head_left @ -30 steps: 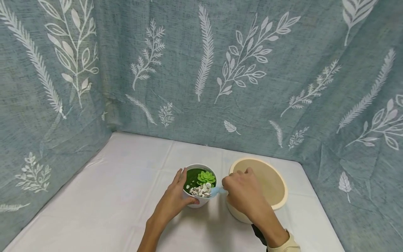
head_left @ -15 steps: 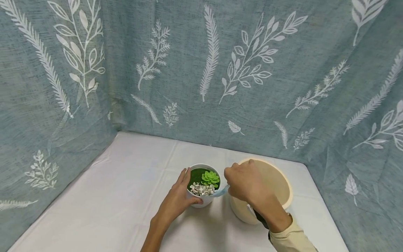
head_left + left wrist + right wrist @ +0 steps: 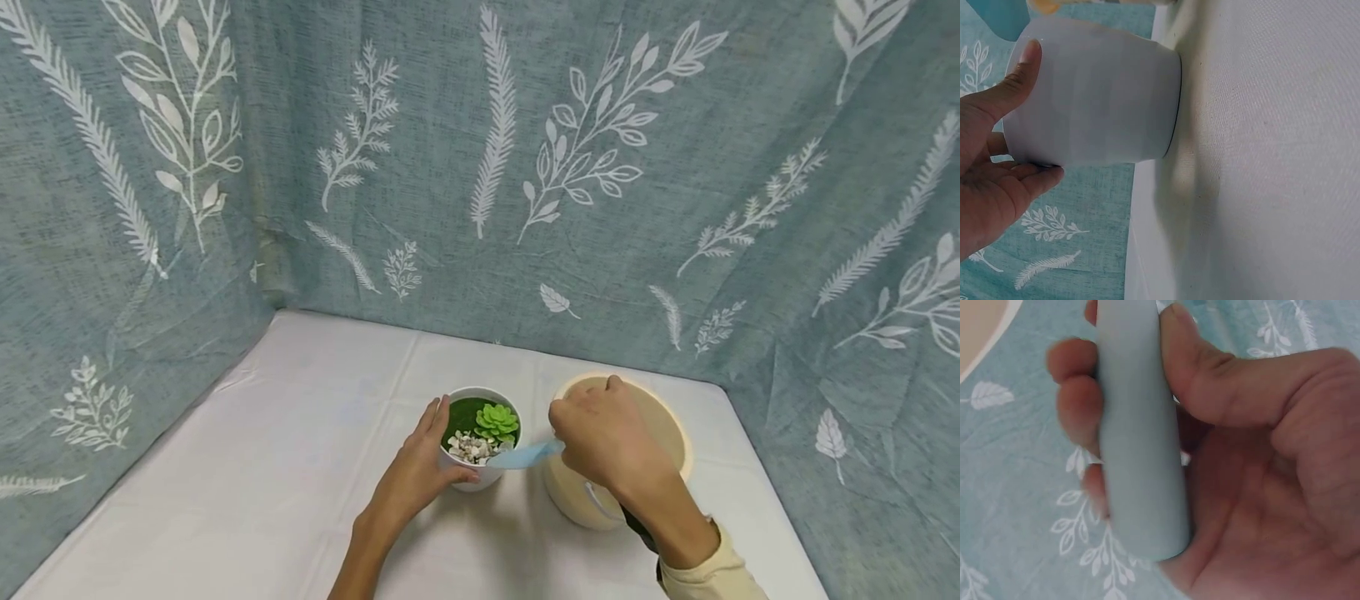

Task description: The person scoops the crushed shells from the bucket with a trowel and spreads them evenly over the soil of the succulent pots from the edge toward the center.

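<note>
Around the work area, a teal curtain point(image 3: 480, 167) printed with white leaves and ferns is hung on three sides, and a white tablecloth point(image 3: 300, 467) is spread over the table beneath it. On the right of the cloth a cream bucket point(image 3: 577, 500) is stood, its round rim partly covered by the right hand; a thin handle is seen at its near side. Just to the left of the bucket, near but apart from it, a small white pot point(image 3: 471, 479) is set upright on the cloth. Inside the pot a dark green moss surface is seen, with a light green succulent point(image 3: 496, 421) seated toward the back right and a patch of white pebbles point(image 3: 470, 447) heaped at the near side.

The pot is gripped by the left hand point(image 3: 415, 483): in the left wrist view the thumb point(image 3: 1017, 81) is pressed along one side of the pot wall and the fingers are curled round the other. A pale blue scoop point(image 3: 522, 456) is held by the right hand point(image 3: 600, 437) above the bucket, its handle pinched between thumb and curled fingers point(image 3: 1075, 381) in the right wrist view. The scoop's tip is laid over the pot's near right rim, beside the pebbles.
</note>
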`<action>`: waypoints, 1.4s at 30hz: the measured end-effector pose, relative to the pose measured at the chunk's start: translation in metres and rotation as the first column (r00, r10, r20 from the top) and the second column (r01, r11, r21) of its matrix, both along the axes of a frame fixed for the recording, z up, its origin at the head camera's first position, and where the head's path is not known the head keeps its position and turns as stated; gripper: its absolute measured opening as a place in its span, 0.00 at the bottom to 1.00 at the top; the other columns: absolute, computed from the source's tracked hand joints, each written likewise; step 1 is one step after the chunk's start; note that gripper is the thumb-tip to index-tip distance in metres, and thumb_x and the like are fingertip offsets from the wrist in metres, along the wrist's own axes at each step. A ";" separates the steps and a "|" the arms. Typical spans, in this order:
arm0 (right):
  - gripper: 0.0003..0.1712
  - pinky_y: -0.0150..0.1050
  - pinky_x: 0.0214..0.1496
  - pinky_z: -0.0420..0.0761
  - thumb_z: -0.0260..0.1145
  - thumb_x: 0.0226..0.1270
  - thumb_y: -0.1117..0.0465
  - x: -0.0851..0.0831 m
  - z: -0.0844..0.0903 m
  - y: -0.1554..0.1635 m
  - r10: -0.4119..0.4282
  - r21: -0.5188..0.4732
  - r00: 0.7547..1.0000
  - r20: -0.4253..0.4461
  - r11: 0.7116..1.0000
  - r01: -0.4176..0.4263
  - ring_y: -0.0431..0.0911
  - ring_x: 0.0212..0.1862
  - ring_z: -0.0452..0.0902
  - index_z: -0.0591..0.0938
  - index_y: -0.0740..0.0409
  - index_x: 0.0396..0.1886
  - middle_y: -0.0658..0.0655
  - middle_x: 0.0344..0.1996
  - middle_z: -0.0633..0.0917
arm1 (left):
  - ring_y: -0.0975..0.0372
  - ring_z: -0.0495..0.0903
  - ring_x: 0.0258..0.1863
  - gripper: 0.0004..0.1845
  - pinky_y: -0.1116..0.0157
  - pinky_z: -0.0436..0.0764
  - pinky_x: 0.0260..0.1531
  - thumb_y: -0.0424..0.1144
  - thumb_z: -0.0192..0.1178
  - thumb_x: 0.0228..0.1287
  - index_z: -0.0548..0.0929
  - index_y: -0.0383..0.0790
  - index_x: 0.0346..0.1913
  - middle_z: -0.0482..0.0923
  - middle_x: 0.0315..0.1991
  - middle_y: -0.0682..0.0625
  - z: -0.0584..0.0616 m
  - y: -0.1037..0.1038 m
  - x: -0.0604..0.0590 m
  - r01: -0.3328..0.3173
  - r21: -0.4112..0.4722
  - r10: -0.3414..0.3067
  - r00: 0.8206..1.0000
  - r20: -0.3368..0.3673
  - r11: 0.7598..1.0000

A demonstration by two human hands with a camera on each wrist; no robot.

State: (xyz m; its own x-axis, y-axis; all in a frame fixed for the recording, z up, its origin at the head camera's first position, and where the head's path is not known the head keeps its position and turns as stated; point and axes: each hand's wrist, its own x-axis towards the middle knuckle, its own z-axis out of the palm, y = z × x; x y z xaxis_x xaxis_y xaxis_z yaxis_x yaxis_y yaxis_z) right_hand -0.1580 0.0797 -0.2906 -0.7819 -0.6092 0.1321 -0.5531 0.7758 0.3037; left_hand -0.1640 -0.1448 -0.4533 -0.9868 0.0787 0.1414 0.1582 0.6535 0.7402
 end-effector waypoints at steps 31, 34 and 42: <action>0.10 0.53 0.36 0.76 0.83 0.49 0.68 -0.033 -0.058 0.148 -0.181 -0.089 0.929 -0.323 0.983 0.160 0.52 0.32 0.76 0.88 0.54 0.27 0.54 0.25 0.86 | 0.43 0.41 0.87 0.54 0.38 0.64 0.77 0.65 0.67 0.63 0.60 0.37 0.82 0.41 0.87 0.38 0.036 0.115 -0.002 0.292 -0.080 -0.300 0.948 -0.108 0.953; 0.14 0.52 0.43 0.77 0.82 0.51 0.68 -0.047 -0.071 0.133 -0.097 -0.002 0.898 -0.428 0.994 0.107 0.52 0.31 0.77 0.84 0.54 0.17 0.55 0.21 0.84 | 0.39 0.42 0.85 0.52 0.40 0.67 0.76 0.64 0.68 0.63 0.65 0.33 0.79 0.42 0.85 0.33 0.028 0.125 0.000 0.291 -0.115 -0.303 0.947 -0.104 0.950; 0.15 0.45 0.49 0.78 0.84 0.47 0.67 -0.069 -0.101 0.117 -0.055 0.086 0.902 -0.429 0.991 0.101 0.48 0.33 0.81 0.85 0.52 0.13 0.53 0.19 0.86 | 0.34 0.50 0.83 0.47 0.43 0.77 0.69 0.59 0.71 0.63 0.71 0.31 0.76 0.48 0.83 0.28 0.027 0.138 0.000 0.263 -0.154 -0.290 0.939 -0.186 0.952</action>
State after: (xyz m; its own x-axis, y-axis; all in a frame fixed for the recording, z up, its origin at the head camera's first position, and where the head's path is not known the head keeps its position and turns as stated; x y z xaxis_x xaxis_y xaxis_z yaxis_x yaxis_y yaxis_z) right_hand -0.2274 0.1963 -0.3911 -0.7107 -0.5772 0.4021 -0.2927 0.7625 0.5771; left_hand -0.1640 -0.0070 -0.4258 -0.8744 0.3743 0.3087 0.4847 0.6474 0.5882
